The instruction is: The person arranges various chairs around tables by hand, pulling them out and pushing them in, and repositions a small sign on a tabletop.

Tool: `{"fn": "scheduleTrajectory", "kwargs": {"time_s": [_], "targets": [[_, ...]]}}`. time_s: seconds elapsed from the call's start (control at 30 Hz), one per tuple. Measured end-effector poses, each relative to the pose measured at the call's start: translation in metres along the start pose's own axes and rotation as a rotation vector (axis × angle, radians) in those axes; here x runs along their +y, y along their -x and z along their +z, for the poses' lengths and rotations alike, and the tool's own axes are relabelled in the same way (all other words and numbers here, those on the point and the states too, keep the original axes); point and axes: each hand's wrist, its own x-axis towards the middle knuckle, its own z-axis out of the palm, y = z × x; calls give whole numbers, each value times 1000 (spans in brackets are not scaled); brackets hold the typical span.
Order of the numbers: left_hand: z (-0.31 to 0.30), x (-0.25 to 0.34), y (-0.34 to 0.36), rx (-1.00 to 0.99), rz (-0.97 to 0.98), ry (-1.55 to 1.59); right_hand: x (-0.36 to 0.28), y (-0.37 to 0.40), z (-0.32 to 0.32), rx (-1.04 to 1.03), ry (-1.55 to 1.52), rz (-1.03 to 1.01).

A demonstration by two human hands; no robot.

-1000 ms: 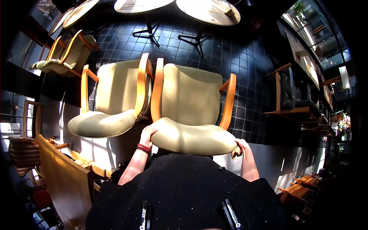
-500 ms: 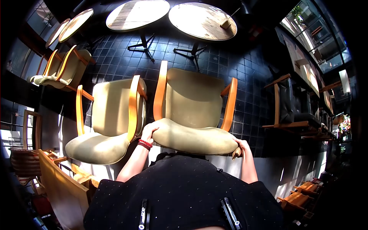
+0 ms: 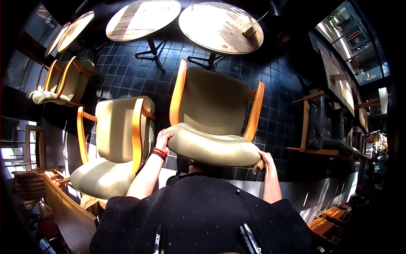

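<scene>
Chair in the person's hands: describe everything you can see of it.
The chair has olive-tan padded upholstery and a curved orange wooden arm on each side. Its thick cushioned edge is nearest the camera, with the flat padded panel beyond it. The legs are hidden. The left hand grips the near edge's left corner and the right hand its right corner. It faces a round table and is apart from the next chair. Whether it touches the tiled floor cannot be told.
</scene>
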Motion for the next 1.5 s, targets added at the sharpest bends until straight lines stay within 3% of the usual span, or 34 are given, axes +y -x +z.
{"fn": "scheduleTrajectory", "kwargs": {"time_s": [0.4, 0.57, 0.63, 0.67, 0.73, 0.8, 0.87, 0.97, 1.13, 1.2, 1.3, 1.4, 1.5], "targets": [[-11, -13, 12, -90, -53, 10, 15, -5, -8, -41, -21, 33], [-15, -8, 23, 51, -175, -5, 10, -4, -7, -74, 6, 62], [-46, 8, 40, 39, -264, -36, 4, -3, -11, -40, 155, -7], [-60, 26, 57, 125, -215, -58, 2, -3, -14, -16, 228, -89], [-125, 59, 93, 22, -122, 227, -3, -16, -32, 68, 457, -254], [-203, 88, 132, 102, 137, 230, -34, 6, -21, 57, 289, -374], [-252, 132, 198, 368, 360, 168, -78, 56, 22, 46, 212, -552], [-382, 128, 252, 746, 556, 41, -122, 124, 108, -49, 163, -724], [-527, 105, 282, 1162, 410, -47, -89, 208, 299, -330, 241, -894], [-578, 97, 272, 1142, 259, -81, -47, 237, 371, -531, 209, -784], [-627, 102, 256, 919, 222, -30, 27, 237, 462, -555, 305, -631], [-667, 101, 256, 734, 190, -5, 84, 240, 525, -625, 331, -461], [-687, 106, 263, 662, 67, -17, 95, 274, 554, -642, 466, -173]]}}
